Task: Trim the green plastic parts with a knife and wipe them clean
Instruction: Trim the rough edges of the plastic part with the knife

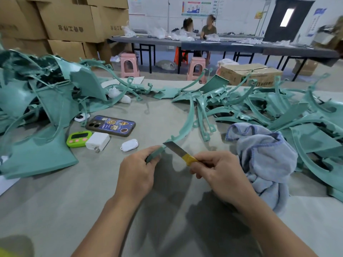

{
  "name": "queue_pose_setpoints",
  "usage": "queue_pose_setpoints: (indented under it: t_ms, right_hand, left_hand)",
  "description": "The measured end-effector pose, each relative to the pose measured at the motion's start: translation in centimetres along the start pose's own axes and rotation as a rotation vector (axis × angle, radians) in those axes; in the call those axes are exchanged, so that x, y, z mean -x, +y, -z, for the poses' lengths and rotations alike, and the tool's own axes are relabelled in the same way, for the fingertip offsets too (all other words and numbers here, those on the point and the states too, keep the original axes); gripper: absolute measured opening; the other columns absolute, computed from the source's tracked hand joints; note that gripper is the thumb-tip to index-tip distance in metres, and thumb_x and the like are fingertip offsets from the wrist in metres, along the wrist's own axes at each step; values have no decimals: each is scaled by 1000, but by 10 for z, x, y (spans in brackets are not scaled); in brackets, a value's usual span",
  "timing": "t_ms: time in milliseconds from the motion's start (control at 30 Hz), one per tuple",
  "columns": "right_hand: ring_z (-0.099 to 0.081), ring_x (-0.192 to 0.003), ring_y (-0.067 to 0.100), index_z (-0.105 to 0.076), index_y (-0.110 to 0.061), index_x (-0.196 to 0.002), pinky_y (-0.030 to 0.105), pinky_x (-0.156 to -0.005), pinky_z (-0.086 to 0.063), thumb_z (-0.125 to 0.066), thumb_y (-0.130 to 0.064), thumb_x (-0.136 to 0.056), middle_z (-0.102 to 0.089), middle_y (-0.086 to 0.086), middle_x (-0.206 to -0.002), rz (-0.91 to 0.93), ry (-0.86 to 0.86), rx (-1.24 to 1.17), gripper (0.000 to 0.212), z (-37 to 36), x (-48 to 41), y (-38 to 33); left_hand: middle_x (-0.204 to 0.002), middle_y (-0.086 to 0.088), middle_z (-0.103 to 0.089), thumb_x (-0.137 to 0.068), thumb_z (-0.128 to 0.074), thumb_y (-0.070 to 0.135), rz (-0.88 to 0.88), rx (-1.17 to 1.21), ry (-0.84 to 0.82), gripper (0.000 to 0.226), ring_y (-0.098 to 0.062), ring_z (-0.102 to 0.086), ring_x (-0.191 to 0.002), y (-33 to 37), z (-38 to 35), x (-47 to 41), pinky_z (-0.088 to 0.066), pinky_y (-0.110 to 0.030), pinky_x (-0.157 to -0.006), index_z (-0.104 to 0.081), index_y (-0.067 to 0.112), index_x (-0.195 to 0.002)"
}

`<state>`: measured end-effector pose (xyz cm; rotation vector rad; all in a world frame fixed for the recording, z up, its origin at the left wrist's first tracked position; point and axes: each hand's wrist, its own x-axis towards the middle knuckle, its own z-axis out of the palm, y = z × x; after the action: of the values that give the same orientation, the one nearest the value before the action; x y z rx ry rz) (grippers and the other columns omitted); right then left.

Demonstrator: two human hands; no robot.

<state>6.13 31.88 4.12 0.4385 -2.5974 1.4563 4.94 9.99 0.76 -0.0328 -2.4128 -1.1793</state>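
Observation:
My left hand grips the near end of a long curved green plastic strip that arcs away over the table. My right hand holds a knife by its yellow-taped handle, and the bare blade tip touches the strip just beyond my left fingers. A crumpled blue-grey cloth lies just right of my right hand. Heaps of green plastic parts fill the left side and the right side of the table.
On the grey table to the left of my hands lie a phone, a green timer, a white charger and a white earbud case. Cardboard boxes, pink stools and two seated people at a far table are behind.

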Motion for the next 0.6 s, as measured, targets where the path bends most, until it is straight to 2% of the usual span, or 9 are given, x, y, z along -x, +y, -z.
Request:
queue_pose_setpoints:
  t_ms: [33,100,167,267,367,433,500,600]
  right_hand:
    - [-62,-59,15,-74,-28,-73,27,-58,-48,-73,-22,-92,-67,-3,-62,3,6,24,19,0,0,0]
    - [-61,-58,20,-72,-25,-74,36,-58,-50,-72,-25,-92,-66,1,-61,-4,79,60,18,-1,-1,2]
    - [-60,-55,22,-71,-23,-73,39,-54,-49,-72,-27,-91,-65,1,-58,-29,223,109,18,3,-4,6]
    - [-61,-54,18,-69,-21,-69,37,-56,-51,-70,-28,-90,-65,-5,-56,-139,407,255,22,17,-12,14]
    - [-62,-56,16,-68,-20,-63,34,-60,-52,-66,-25,-91,-66,-10,-55,-250,501,315,29,29,-15,23]
    - [-57,-49,11,-69,-24,-63,30,-53,-48,-66,-23,-91,-65,-10,-54,-184,468,193,29,28,-13,22]
    - [-46,-46,6,-69,-23,-63,24,-47,-36,-69,-17,-89,-58,-10,-50,-21,331,4,26,24,-9,14]
    - [-45,-51,13,-69,-15,-70,30,-50,-35,-69,-20,-85,-57,2,-55,121,71,-71,15,14,-2,2]
  left_hand:
    - [-98,18,-77,-95,-68,24,-18,27,-3,21,8,-63,-86,1,0,0,-39,-1,-70,-77,29,-114]
    - [-79,24,-70,-96,-67,26,-78,52,-43,18,16,-56,-70,5,1,1,-37,-2,-63,-78,29,-110]
    - [-68,32,-62,-95,-64,29,-127,77,-102,20,18,-53,-66,9,2,3,-37,-4,-61,-77,31,-110]
    - [-71,40,-60,-94,-64,25,-191,83,-124,22,22,-55,-71,11,3,6,-38,-2,-63,-77,30,-112]
    - [-73,42,-60,-96,-66,19,-170,114,-108,21,24,-54,-71,9,2,5,-38,0,-64,-77,26,-112]
    - [-72,42,-61,-96,-67,13,-142,124,-99,22,23,-54,-70,6,2,3,-38,0,-64,-77,24,-112]
    - [-73,42,-62,-95,-68,13,-140,113,-99,22,23,-55,-71,3,3,2,-38,0,-64,-78,24,-111]
    - [-67,37,-60,-95,-68,17,-145,106,-108,17,18,-55,-65,1,3,1,-37,-3,-59,-78,26,-104]
